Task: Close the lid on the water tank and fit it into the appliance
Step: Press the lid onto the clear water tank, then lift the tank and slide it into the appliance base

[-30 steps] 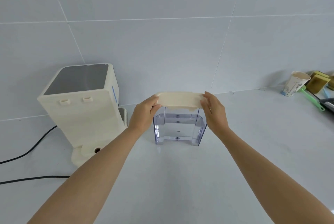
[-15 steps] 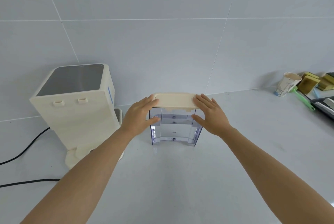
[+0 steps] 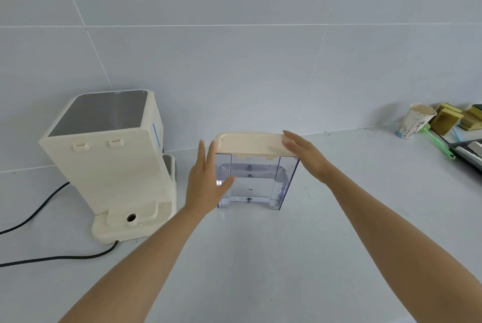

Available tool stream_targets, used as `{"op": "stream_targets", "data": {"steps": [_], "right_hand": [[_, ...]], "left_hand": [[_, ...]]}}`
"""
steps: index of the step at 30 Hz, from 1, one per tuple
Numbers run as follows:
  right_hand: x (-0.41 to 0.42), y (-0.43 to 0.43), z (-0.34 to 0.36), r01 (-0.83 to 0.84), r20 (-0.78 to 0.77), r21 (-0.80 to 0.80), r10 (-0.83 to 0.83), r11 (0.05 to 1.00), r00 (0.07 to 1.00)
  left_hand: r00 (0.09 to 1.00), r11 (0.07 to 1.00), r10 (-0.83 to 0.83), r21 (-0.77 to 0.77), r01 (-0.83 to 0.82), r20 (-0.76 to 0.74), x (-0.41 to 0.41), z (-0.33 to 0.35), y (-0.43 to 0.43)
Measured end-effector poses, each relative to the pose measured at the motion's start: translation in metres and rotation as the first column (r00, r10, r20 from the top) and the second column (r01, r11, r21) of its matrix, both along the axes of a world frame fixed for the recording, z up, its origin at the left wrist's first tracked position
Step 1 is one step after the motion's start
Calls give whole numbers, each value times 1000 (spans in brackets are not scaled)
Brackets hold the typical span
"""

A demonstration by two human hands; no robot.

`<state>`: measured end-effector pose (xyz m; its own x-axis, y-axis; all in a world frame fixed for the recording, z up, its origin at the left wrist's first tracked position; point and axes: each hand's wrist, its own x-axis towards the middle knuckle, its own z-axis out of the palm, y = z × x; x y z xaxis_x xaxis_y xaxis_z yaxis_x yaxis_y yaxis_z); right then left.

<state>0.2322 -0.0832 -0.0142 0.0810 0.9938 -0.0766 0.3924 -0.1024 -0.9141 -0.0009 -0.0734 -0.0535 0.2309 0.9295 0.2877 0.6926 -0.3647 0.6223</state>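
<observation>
A clear plastic water tank point(image 3: 257, 184) stands upright on the white counter, and its cream lid point(image 3: 250, 143) lies flat on top of it. My left hand point(image 3: 207, 179) is spread flat against the tank's left side, thumb in front of the wall. Fingers apart, my right hand point(image 3: 306, 158) sits at the lid's right end, fingertips touching or just off its edge. Neither hand holds anything. The cream appliance point(image 3: 109, 163) with a dark top panel stands to the left of the tank, its back facing me.
Two black cables point(image 3: 52, 257) run from the appliance's base to the left edge. At the far right stand a paper cup point(image 3: 416, 120), yellow sponges point(image 3: 453, 117), a green-handled tool point(image 3: 439, 144) and a dark tray point(image 3: 469, 150). A tiled wall rises behind the counter.
The lid has come down from the raised grip onto the tank. Both hands have let go of it; the left hand dropped to the tank's side and the right hand opened.
</observation>
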Motion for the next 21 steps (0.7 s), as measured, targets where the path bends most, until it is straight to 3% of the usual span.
{"op": "stream_targets", "data": {"steps": [2, 6, 9, 16, 21], "right_hand": [[3, 4, -1, -1, -124, -51, -5, 999, 992], [6, 12, -4, 24, -227, -156, -59, 988, 972], [10, 12, -13, -52, -306, -175, -5, 983, 952], [11, 4, -28, -220, -310, -157, 164, 963, 937], [3, -3, -28, -212, -135, -109, 197, 971, 971]], "left_hand": [[996, 998, 70, 4, -70, 46, 9, -10, -15], [984, 993, 80, -98, -65, 159, 30, -20, -30], [957, 982, 108, -181, -60, 269, 35, -15, -19], [942, 967, 77, -255, 10, 328, 32, -15, 1], [959, 955, 36, -291, 49, 280, 29, -13, 21]]}}
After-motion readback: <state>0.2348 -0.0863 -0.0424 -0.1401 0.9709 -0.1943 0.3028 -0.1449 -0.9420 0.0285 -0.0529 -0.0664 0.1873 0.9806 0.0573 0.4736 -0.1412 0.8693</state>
